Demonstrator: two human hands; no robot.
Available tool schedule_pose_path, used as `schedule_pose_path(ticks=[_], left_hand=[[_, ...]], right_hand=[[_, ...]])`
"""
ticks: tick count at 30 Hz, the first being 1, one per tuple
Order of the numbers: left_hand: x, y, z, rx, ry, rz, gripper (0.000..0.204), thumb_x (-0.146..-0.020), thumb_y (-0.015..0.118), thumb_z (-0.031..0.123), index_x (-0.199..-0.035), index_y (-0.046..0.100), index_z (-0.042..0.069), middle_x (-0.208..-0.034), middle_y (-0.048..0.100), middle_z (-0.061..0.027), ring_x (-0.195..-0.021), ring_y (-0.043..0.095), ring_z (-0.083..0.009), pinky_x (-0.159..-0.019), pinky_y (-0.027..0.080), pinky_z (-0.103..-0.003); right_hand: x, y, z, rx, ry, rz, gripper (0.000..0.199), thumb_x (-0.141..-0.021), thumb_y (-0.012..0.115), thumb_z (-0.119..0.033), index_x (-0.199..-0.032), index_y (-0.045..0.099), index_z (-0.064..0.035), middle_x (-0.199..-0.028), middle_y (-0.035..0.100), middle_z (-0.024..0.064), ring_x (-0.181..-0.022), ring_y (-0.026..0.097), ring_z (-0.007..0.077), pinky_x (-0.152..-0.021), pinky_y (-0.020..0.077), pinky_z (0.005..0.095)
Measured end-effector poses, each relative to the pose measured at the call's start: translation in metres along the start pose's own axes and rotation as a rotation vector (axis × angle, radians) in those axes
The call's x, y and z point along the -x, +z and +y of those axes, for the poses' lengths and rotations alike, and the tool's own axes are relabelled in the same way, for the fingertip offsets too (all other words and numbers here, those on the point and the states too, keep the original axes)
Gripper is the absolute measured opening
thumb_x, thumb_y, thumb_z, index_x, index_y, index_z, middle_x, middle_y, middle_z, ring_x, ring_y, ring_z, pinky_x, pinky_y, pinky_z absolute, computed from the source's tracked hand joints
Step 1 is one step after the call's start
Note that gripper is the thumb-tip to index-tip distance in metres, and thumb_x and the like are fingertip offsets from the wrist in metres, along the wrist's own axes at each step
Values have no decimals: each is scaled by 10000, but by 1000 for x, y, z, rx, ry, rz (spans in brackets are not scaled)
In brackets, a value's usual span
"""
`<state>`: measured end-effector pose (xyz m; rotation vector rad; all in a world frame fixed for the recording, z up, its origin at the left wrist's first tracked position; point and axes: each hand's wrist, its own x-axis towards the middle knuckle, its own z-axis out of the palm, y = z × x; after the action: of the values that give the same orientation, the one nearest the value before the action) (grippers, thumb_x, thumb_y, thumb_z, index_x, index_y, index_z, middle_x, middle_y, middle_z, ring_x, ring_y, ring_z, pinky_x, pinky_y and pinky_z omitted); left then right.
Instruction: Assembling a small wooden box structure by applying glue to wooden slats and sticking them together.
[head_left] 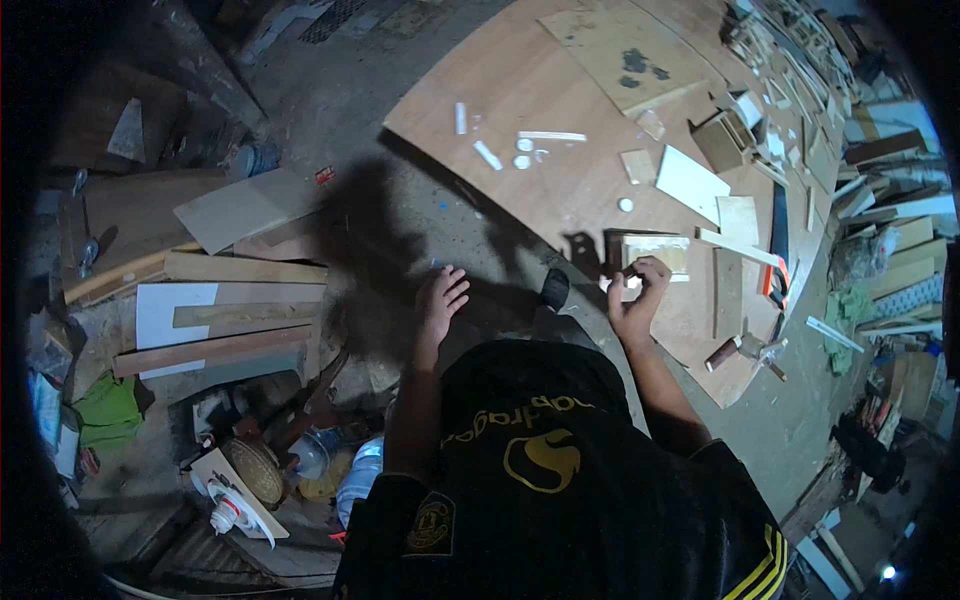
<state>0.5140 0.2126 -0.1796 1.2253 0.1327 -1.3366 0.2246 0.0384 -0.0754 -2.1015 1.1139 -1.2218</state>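
Note:
My left hand (438, 303) hangs over the floor, away from the table, its fingers loosely stretched and a little apart with nothing in them. At the table's near edge, my right hand (637, 305) has its fingers curled in toward the thumb. Something small and whitish shows by the fingertips, too small to name. Just beyond that hand lies a small wooden piece with a pale, streaked top (668, 254); whether the fingers touch it I cannot tell. A white round cap (625, 205) rests farther up on the plywood table (590, 190).
White pieces (487, 155) and a thin strip (553, 136) lie on the table. To the right are a white board (692, 184), an open wooden box (722, 140), an orange-handled saw (776, 275) and a hammer (765, 352). Stacked boards (245, 267) stand at left.

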Motion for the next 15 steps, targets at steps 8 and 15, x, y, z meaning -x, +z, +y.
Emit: schedule_pose_path(ticks=[8, 15], left_hand=[[31, -95, 43, -64, -4, 14, 468, -946, 589, 313, -1282, 487, 4, -1228, 602, -112, -1036, 619, -224, -824, 503, -344], [17, -177, 29, 64, -134, 178, 419, -928, 617, 327, -1213, 537, 30, -1124, 623, -94, -988, 604, -192, -848, 474, -333]], right_hand=[[55, 110, -74, -16, 343, -679, 459, -814, 635, -79, -1236, 457, -44, -1053, 505, 173, -912, 560, 315, -809, 468, 394], [104, 169, -40, -14, 668, -1065, 586, -795, 677, -104, -1329, 436, -101, -1138, 552, 168, -984, 589, 277, -817, 485, 384]])
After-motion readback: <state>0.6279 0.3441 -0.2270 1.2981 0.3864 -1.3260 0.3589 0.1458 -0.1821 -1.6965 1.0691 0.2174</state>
